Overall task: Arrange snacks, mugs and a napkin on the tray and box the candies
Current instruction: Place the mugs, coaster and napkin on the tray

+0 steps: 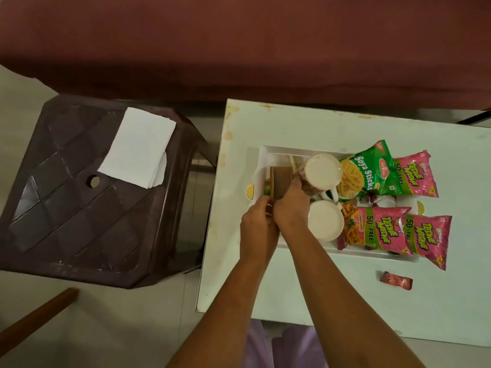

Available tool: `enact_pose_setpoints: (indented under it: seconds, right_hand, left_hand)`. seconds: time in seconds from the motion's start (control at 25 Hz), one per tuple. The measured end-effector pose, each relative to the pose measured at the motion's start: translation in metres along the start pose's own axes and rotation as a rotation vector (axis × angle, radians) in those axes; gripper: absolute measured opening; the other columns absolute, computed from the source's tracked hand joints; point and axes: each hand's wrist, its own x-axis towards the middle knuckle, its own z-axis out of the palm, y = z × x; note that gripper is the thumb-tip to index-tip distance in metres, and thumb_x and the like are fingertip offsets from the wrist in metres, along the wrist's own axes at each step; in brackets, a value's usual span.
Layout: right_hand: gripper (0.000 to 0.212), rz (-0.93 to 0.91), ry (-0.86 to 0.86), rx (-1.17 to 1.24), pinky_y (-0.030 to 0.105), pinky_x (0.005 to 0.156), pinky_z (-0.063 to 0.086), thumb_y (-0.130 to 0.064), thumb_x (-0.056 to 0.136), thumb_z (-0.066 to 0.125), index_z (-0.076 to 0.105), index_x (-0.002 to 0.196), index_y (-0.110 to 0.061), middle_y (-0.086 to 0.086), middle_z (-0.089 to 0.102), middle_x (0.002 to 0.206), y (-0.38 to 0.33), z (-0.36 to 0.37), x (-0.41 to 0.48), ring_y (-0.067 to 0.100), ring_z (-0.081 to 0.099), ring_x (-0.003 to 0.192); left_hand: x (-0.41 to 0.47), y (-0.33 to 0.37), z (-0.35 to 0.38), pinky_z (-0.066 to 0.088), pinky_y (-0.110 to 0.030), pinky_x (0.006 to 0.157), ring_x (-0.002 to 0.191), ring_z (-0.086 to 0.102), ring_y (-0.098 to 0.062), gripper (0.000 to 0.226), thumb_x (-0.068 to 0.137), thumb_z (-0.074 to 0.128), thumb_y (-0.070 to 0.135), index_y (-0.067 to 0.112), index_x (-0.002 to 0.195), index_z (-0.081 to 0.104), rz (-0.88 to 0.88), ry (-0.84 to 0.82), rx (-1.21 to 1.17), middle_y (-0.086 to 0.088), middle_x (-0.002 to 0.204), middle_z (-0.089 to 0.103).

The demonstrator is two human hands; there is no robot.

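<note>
A white tray [261, 155] lies on the white table [292, 288]. On it stand two white mugs [320, 172] [325, 220], a green Soya Sticks packet [368, 170] and three pink snack packets [415, 173] [377, 232] [427, 239]. At the tray's left end sits a small brown cardboard box [281, 181] with green candies partly showing beside it. My left hand [256, 227] and my right hand [291, 205] both grip the box's near flaps. One red candy [396, 280] lies on the table at the right. A white napkin [138, 148] lies on the brown stool.
A dark brown plastic stool [79, 208] stands left of the table. A maroon bed or sofa [239, 43] runs along the far side. A wooden stick [34, 314] lies on the floor at the lower left.
</note>
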Motion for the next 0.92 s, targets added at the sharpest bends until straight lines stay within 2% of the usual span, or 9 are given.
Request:
enact_pose_setpoints:
  seconds: [0.12, 0.28, 0.36, 0.44, 0.48, 0.56, 0.72, 0.84, 0.92]
  right_hand:
    - [0.063, 0.004, -0.004, -0.004, 0.047, 0.092, 0.050, -0.004, 0.090, 0.048, 0.018, 0.144, -0.014, 0.021, 0.055, 0.124, 0.000, 0.002, -0.003, 0.035, 0.056, 0.110]
    - [0.071, -0.009, -0.005, 0.023, 0.047, 0.100, 0.045, 0.000, 0.083, 0.058, 0.021, 0.143, -0.009, 0.020, 0.049, 0.133, -0.002, 0.000, -0.004, 0.036, 0.049, 0.122]
    - [0.078, -0.025, 0.031, 0.040, 0.045, 0.106, 0.039, -0.003, 0.081, 0.063, 0.019, 0.145, -0.008, 0.017, 0.040, 0.143, -0.004, -0.001, -0.009, 0.033, 0.041, 0.130]
    - [0.070, -0.091, 0.115, 0.013, 0.042, 0.110, 0.035, -0.005, 0.084, 0.059, 0.022, 0.145, -0.007, 0.015, 0.035, 0.147, -0.011, -0.004, -0.016, 0.032, 0.036, 0.134]
    - [0.064, -0.142, 0.156, -0.006, 0.040, 0.110, 0.033, -0.004, 0.086, 0.054, 0.026, 0.143, -0.007, 0.014, 0.035, 0.146, -0.016, -0.005, -0.020, 0.031, 0.035, 0.134]
    - [0.056, -0.244, 0.182, -0.011, 0.035, 0.108, 0.033, -0.004, 0.087, 0.051, 0.033, 0.140, -0.011, 0.011, 0.038, 0.144, -0.032, -0.003, -0.027, 0.027, 0.036, 0.133]
    - [0.045, -0.398, 0.122, 0.023, 0.033, 0.101, 0.042, -0.015, 0.088, 0.056, 0.046, 0.131, -0.020, 0.003, 0.044, 0.139, -0.076, 0.021, -0.037, 0.022, 0.042, 0.126]
    - [0.039, -0.487, -0.018, 0.060, 0.031, 0.098, 0.043, -0.012, 0.087, 0.056, 0.052, 0.126, -0.017, 0.006, 0.046, 0.135, -0.103, 0.049, -0.036, 0.024, 0.042, 0.123]
    - [0.041, -0.503, -0.093, 0.072, 0.033, 0.100, 0.043, -0.011, 0.088, 0.056, 0.051, 0.128, -0.016, 0.007, 0.046, 0.136, -0.118, 0.065, -0.032, 0.026, 0.043, 0.124]
  left_hand:
    - [0.003, -0.001, 0.000, 0.052, -0.035, 0.076, 0.086, 0.064, -0.021, 0.022, 0.085, 0.055, 0.006, 0.016, 0.104, 0.060, 0.012, -0.002, 0.026, -0.003, 0.092, 0.068]
    - [0.003, -0.002, -0.002, 0.054, -0.037, 0.078, 0.087, 0.065, -0.024, 0.023, 0.085, 0.056, 0.004, 0.013, 0.106, 0.061, 0.014, 0.016, -0.023, -0.007, 0.094, 0.069]
    - [0.003, -0.001, -0.005, 0.054, -0.027, 0.074, 0.081, 0.064, -0.017, 0.022, 0.086, 0.056, 0.003, 0.013, 0.104, 0.061, 0.015, 0.057, -0.082, -0.003, 0.092, 0.068]
    - [0.003, 0.004, -0.014, 0.049, -0.009, 0.067, 0.076, 0.061, -0.006, 0.019, 0.086, 0.061, 0.007, 0.020, 0.100, 0.059, 0.011, 0.139, -0.145, 0.011, 0.087, 0.063]
    - [0.004, 0.007, -0.021, 0.047, -0.005, 0.065, 0.076, 0.060, -0.002, 0.020, 0.086, 0.063, 0.010, 0.024, 0.098, 0.057, -0.001, 0.187, -0.173, 0.016, 0.085, 0.060]
    - [0.006, 0.009, -0.039, 0.047, -0.007, 0.065, 0.079, 0.061, -0.004, 0.021, 0.085, 0.065, 0.011, 0.027, 0.097, 0.057, -0.036, 0.285, -0.239, 0.016, 0.085, 0.061]
    - [0.018, 0.003, -0.092, 0.048, -0.012, 0.068, 0.081, 0.062, -0.006, 0.022, 0.084, 0.062, 0.005, 0.026, 0.092, 0.060, -0.044, 0.526, -0.311, 0.007, 0.087, 0.066]
    - [0.031, -0.010, -0.126, 0.051, -0.026, 0.075, 0.089, 0.062, -0.015, 0.022, 0.084, 0.060, 0.005, 0.025, 0.093, 0.060, -0.074, 0.639, -0.265, -0.005, 0.105, 0.065]
    - [0.040, -0.020, -0.144, 0.050, -0.031, 0.079, 0.100, 0.059, -0.023, 0.022, 0.083, 0.060, 0.005, 0.021, 0.097, 0.062, -0.097, 0.700, -0.158, -0.009, 0.115, 0.059]
